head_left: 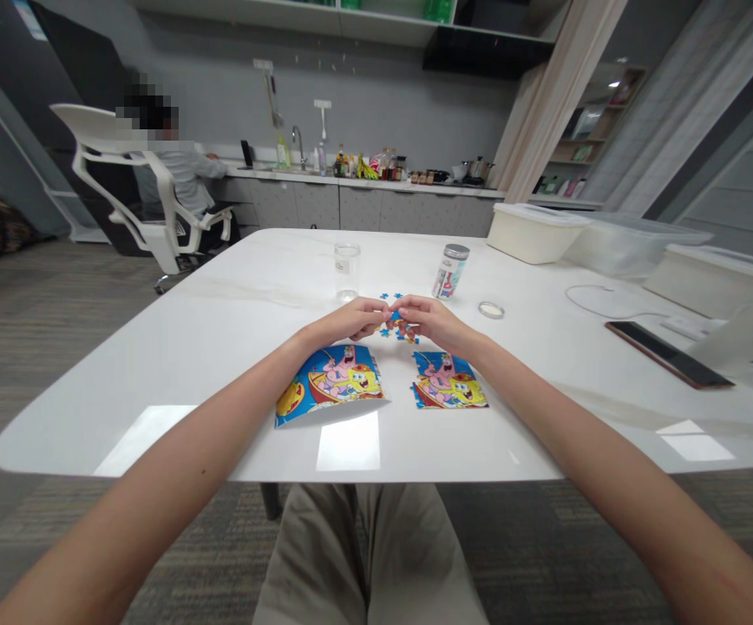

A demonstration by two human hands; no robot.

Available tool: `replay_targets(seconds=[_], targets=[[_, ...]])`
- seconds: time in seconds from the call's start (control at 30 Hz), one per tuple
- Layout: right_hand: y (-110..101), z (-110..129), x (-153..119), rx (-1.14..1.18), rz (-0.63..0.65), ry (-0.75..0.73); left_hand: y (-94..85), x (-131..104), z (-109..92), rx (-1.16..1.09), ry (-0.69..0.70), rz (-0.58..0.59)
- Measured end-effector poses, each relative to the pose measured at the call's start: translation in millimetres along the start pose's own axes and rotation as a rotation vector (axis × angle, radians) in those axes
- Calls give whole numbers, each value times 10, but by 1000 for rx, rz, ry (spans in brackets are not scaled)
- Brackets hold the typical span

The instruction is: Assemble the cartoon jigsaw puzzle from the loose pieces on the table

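Above the middle of the white table, my left hand (pixel 362 318) and my right hand (pixel 429 318) meet at the fingertips. A small blue jigsaw puzzle piece (pixel 397 316) shows in the fingers of my right hand. My left thumb and forefinger are pinched right beside it; what they hold, if anything, is too small to make out. Loose puzzle pieces (pixel 386 332) lie under and around the hands, partly hidden. Near my left forearm rests a slightly curled cartoon picture sheet (pixel 330 382). A partly assembled puzzle (pixel 449 382) with the same picture lies by my right forearm.
Behind the hands stand a clear open jar (pixel 346 273) and a silver-lidded jar (pixel 450 273). A round lid (pixel 492 310) lies to the right. Farther right are a phone-like dark slab (pixel 669 354), a cable and plastic bins (pixel 536 234). A person sits at the back left.
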State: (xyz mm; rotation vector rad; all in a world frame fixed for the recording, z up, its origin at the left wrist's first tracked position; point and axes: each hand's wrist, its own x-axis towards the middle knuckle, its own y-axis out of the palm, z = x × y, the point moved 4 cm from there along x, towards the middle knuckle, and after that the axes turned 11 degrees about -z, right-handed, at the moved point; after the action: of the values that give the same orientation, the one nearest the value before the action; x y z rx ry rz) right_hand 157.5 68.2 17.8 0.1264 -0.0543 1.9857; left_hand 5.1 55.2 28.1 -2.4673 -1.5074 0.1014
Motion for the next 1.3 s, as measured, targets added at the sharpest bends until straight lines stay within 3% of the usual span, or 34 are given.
replay_targets(seconds=[1.3], targets=[[13,-14,-15,-4,23,65,-53,-6,20,208,28,44]])
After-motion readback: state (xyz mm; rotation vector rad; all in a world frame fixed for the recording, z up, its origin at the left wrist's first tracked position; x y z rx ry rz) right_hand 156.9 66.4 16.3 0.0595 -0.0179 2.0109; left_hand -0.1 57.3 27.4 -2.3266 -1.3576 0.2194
